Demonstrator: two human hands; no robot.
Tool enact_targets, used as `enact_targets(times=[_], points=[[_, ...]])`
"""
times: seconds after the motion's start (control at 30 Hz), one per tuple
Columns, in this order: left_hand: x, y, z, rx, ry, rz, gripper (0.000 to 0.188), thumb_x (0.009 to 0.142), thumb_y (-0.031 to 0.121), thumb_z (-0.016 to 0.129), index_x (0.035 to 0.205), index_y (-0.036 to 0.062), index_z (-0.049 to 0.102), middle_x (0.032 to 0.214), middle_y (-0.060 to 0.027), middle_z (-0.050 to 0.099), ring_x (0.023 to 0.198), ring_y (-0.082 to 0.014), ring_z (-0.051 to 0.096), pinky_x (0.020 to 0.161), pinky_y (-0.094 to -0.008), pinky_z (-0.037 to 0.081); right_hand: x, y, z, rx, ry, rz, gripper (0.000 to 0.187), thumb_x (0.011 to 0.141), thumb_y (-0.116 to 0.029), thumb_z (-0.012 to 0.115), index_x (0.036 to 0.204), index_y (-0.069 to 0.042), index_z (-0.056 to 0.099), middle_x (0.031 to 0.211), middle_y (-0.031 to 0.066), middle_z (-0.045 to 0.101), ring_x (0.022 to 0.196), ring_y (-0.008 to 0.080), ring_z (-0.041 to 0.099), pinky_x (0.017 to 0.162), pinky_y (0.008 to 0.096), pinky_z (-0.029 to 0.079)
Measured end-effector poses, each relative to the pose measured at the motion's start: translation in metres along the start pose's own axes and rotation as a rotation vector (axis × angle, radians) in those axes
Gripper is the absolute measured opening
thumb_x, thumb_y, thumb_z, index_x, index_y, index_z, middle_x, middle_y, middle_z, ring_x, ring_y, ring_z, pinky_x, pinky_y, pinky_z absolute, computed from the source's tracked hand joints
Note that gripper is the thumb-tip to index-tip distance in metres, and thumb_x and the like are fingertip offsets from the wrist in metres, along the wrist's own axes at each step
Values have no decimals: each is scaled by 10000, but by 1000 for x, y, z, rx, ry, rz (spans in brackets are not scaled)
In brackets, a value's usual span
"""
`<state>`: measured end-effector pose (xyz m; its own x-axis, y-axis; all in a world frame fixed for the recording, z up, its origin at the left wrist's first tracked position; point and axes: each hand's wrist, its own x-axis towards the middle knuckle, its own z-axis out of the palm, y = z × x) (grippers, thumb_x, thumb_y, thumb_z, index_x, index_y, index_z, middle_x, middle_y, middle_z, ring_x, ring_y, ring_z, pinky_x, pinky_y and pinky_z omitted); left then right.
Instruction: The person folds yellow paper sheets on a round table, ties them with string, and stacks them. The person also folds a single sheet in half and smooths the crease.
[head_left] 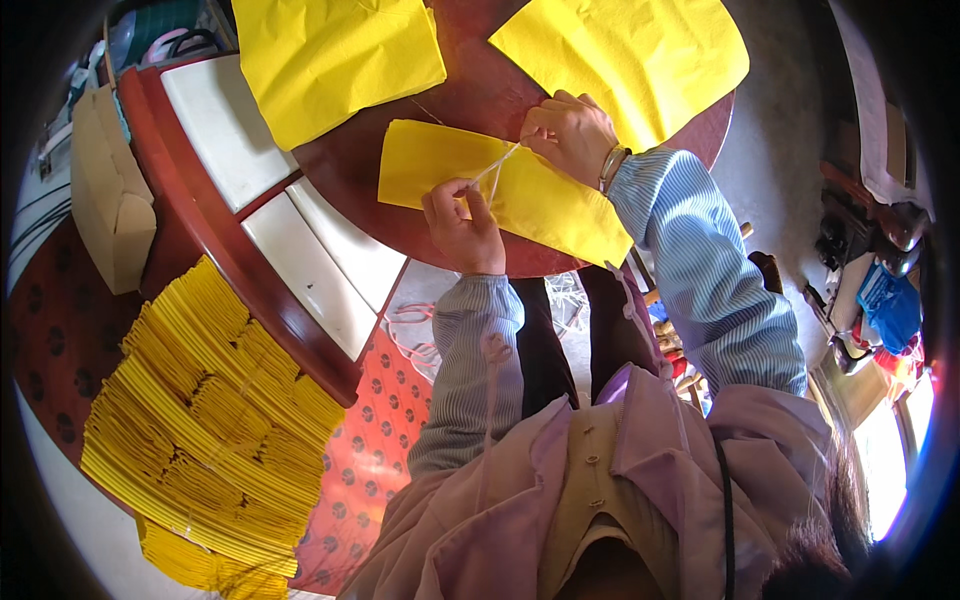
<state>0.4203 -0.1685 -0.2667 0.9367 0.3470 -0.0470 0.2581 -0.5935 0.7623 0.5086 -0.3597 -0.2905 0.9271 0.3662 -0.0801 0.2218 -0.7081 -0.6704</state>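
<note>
A folded yellow bundle (540, 200), paper or thin cloth, lies across the near edge of a dark red round table (350, 180). A thin white string (497, 168) runs over its middle and is pulled taut between my hands. My left hand (465, 225) pinches one part of the string at the bundle's near side, fingers curled. At the far side of the bundle, my right hand (573, 135) grips the string's other part between thumb and fingers. Whether the string passes beneath the bundle is hidden.
Beyond lie two wider yellow sheets, one on the left (340, 60) and one on the right (640, 65). Tied yellow bundles are heaped in a large stack (210, 430) at the lower left. A red-framed bench with white panels (225, 130) and a cardboard box (108, 190) stand left.
</note>
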Motion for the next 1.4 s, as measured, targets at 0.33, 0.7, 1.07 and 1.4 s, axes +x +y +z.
enact_targets(times=[0.33,0.7,1.07,1.4], points=[[0,-2,-8,-423,21,-502,72,1003,114,679,1014,53,643,953,-43,691,671,-116,615,626,-221,486,-1,1,8,-28,-49,101,116,901,-279,719,877,-168,695,841,-39,694,901,177,638,847,383,470],[30,6,-5,-295,-267,-62,124,1072,156,575,1050,36,552,896,-87,718,773,-124,694,652,-256,533,-5,0,7,-104,6,46,98,899,-241,713,876,-163,660,850,-27,673,893,192,626,829,387,479],[59,21,14,-208,-445,-41,96,1036,105,611,1036,18,568,833,-123,708,727,-237,718,657,-358,563,-16,-7,-14,-169,2,-179,184,854,-175,721,1009,-91,669,1120,36,620,1072,219,616,860,371,551],[123,21,32,74,-1002,-109,213,932,185,706,956,-22,749,787,-161,739,645,-261,703,667,-399,563,-8,1,9,223,48,-40,303,965,-122,655,1256,-101,570,1169,87,667,986,301,699,783,389,611]])
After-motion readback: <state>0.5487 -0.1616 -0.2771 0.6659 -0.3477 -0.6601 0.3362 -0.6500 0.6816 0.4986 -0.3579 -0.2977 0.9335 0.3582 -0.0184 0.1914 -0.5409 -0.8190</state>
